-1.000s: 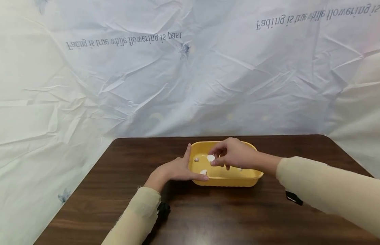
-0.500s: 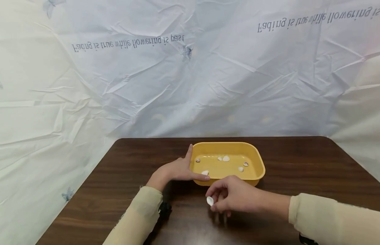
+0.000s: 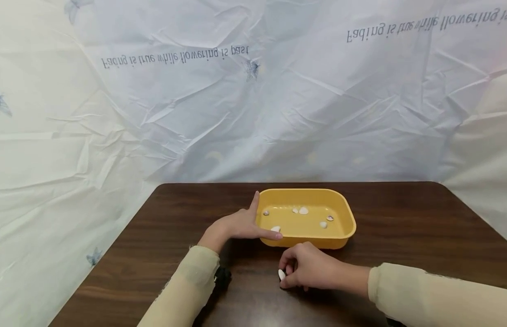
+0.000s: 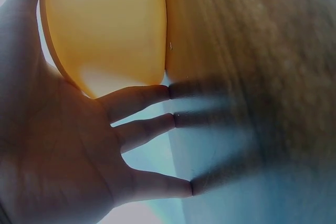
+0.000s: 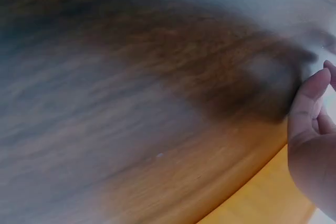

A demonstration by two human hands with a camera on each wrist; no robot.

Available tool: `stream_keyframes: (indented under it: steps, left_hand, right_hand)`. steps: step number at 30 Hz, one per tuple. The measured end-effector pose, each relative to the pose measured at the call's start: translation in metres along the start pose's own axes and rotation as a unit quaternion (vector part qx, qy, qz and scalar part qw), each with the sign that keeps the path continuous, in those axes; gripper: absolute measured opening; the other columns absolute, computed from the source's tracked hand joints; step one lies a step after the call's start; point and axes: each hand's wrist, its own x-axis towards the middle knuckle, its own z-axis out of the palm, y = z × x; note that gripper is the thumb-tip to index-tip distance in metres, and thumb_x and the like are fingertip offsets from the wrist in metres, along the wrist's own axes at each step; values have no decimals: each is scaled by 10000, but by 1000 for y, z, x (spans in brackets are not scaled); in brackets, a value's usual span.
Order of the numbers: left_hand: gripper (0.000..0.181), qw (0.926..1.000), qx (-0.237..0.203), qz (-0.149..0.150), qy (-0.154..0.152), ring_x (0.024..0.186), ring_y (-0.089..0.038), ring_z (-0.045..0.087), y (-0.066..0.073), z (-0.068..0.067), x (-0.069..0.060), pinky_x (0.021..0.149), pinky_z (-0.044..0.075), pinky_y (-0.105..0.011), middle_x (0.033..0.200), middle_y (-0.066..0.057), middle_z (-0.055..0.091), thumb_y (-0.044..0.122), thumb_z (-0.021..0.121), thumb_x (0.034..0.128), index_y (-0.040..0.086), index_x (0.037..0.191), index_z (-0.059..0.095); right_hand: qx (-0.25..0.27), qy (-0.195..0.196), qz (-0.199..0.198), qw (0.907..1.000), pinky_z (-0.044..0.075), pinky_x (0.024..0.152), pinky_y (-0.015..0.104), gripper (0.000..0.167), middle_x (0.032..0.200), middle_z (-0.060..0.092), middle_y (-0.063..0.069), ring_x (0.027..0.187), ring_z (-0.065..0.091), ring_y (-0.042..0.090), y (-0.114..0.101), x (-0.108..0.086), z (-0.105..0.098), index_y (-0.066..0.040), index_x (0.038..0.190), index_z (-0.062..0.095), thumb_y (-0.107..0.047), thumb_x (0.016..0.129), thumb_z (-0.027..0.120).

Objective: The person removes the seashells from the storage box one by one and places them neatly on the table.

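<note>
In the head view a yellow plastic basin [image 3: 315,243] sits on the dark table. My left hand [image 3: 242,225] lies at its left end, thumb along the near rim and index finger by the far left corner. The left wrist view shows its other fingers [image 4: 152,129] straight and spread, tips down on the table. In front of the basin, my right hand [image 3: 312,269] pinches a white seashell [image 3: 281,274] low at the tabletop; whether the shell touches the wood I cannot tell. The right wrist view has that hand [image 5: 315,124] at its right edge, the shell hidden.
Several small shells lie scattered inside the basin, among them a white shell [image 3: 303,210] towards the back and a purplish shell [image 3: 330,218] at the right. The wooden table [image 3: 188,200] ends at a pale printed cloth [image 3: 237,122] behind it.
My right hand has brought the white shell out of the basin, towards the front, and down to the tabletop. My left hand keeps its place at the basin.
</note>
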Motion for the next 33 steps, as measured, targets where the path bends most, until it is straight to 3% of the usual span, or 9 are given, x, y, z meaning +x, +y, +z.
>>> stream_keyframes:
  steps: [4, 13, 16, 22, 27, 33]
  left_hand:
    - [1480, 10000, 49, 31, -36, 1523, -373, 452, 0, -3, 2, 1155, 467, -529, 1700, -251, 343, 882, 753, 714, 367, 1657, -265]
    - [1489, 10000, -6, 11, -39, 1550, -379, 416, 2, -3, 1, 1182, 443, -537, 1719, -265, 295, 871, 763, 713, 349, 1666, -254]
    - [1475, 10000, -55, -1, 14, 1551, -385, 414, 2, -2, -1, 1188, 437, -542, 1720, -264, 295, 856, 769, 723, 348, 1673, -238]
    - [1473, 10000, -64, -6, -26, 1564, -388, 394, 2, -1, -1, 1186, 436, -548, 1728, -252, 284, 865, 761, 721, 342, 1679, -230]
    - [1474, 10000, -36, 47, 31, 1543, -379, 422, 3, -3, 0, 1169, 448, -533, 1716, -252, 307, 867, 761, 716, 359, 1673, -238]
    - [1466, 9999, 103, 105, 39, 1498, -373, 494, 2, -2, -1, 1150, 477, -521, 1671, -282, 386, 854, 747, 749, 305, 1675, -247]
  right_hand:
    - [-211, 98, -51, 9997, 493, 478, 248, 219, 762, 633, -40, 536, 567, 84, 0, 5, 3, -145, 902, 732, -197, 824, 930]
    - [-883, 464, -826, 9916, 474, 609, 198, 315, 728, 588, -167, 640, 537, -33, 16, 9, 12, -207, 918, 707, -449, 855, 899]
    - [-894, 376, -888, 9913, 477, 630, 205, 334, 764, 599, -147, 661, 543, -20, 16, 9, 11, -184, 994, 727, -445, 865, 891]
    - [-850, -114, -927, 9920, 486, 682, 217, 237, 860, 636, -125, 753, 558, 0, 14, 9, 7, -194, 1123, 788, -285, 915, 855]
    - [-1063, 40, -1145, 9877, 490, 663, 200, 147, 838, 627, -151, 729, 548, -28, 15, 12, 8, -196, 1046, 782, -288, 942, 831]
    - [-884, 165, -916, 9917, 461, 619, 210, 250, 778, 584, -115, 637, 498, -20, -11, 8, 5, -168, 1025, 760, -355, 903, 872]
